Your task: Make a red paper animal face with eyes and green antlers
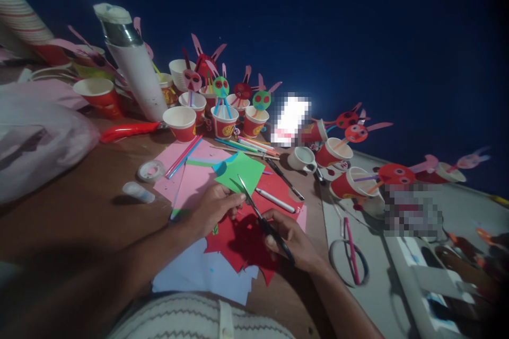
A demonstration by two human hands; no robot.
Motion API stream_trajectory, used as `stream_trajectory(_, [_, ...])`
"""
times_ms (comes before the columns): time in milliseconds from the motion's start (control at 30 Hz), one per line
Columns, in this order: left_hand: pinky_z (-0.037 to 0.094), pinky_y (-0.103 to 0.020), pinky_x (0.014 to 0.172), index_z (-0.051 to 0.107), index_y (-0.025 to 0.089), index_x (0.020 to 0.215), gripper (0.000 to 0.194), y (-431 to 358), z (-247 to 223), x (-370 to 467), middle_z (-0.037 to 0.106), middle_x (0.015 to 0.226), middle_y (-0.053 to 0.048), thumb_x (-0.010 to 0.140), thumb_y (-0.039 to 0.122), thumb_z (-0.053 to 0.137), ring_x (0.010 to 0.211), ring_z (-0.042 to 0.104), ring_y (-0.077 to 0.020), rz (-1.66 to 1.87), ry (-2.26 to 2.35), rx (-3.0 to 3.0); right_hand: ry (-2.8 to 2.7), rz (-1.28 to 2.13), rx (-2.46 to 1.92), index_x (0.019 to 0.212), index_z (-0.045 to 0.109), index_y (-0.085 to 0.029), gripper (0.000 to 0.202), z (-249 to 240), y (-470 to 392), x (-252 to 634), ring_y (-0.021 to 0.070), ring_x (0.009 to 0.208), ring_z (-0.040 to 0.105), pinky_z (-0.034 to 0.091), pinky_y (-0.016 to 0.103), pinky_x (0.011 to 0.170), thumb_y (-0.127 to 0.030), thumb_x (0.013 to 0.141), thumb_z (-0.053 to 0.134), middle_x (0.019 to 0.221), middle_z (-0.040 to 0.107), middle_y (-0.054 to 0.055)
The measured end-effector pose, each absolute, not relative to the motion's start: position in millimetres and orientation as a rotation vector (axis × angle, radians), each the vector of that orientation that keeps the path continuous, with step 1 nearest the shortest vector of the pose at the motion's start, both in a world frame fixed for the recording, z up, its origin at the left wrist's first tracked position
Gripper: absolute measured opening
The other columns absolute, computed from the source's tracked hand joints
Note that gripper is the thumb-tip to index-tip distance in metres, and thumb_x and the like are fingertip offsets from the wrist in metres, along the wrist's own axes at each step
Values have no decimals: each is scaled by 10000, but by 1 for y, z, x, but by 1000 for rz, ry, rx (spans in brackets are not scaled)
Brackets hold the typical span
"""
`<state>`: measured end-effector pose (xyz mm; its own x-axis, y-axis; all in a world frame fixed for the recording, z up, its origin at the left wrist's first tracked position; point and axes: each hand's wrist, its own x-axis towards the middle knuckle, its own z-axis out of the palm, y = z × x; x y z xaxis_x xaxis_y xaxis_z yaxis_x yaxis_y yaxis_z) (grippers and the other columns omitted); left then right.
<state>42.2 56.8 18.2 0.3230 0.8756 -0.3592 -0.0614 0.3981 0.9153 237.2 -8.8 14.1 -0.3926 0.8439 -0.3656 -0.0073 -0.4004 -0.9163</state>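
Observation:
My left hand (222, 203) pinches the lower edge of a green paper piece (247, 168). My right hand (288, 235) is closed round the dark handles of a pair of scissors (257, 212), whose blade tips lie against the green paper. Under both hands is red paper (234, 238) with jagged cut edges, and a white pen (275, 200) rests on it. Pink paper (191, 184) lies to the left, and pale blue paper (207, 275) is nearest my body.
Red paper cups (225, 123) with paper animal faces line the back. A white thermos (133, 71) stands back left, near a red-handled tool (127, 131). Tape (151, 171), a small bottle (138, 192) and a plastic bag (40, 137) are left; a mug (301, 159) is right.

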Motion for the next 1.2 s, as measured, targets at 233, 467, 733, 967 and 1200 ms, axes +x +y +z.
stream_trajectory(233, [293,-212,418,614,127,575,248,59,18,40,557,463,1,671,351,660,398,456,-80,720,1047,980,-1224,1851,-1263,906,475,-163,457,16,-8,240,39,415,423,337,156,412,-429,654,748,572,491,-74])
stream_trajectory(467, [268,-195,380,609,123,616,235,59,22,40,551,475,6,659,346,669,395,466,-80,703,1018,938,-1222,1812,-1275,918,485,-161,475,17,-8,239,40,416,430,333,157,417,-449,648,749,575,494,-69])
stream_trajectory(733, [301,-185,385,572,133,648,247,55,28,44,546,463,32,624,332,716,398,481,-75,795,1007,850,-1222,1763,-1204,937,493,-163,434,12,-9,233,44,434,430,328,158,433,-449,698,715,576,492,-64])
stream_trajectory(967, [366,-197,431,545,133,651,269,53,25,46,545,496,31,628,338,718,425,491,-75,829,971,727,-1200,1756,-1127,956,485,-167,409,7,-11,228,45,437,424,340,159,435,-443,733,686,585,485,-64])
stream_trajectory(1200, [377,-196,440,534,135,666,261,54,24,46,552,549,25,645,324,713,439,482,-66,832,936,662,-1188,1760,-1150,954,484,-174,399,5,-12,229,47,438,431,338,159,435,-430,729,690,591,487,-64])
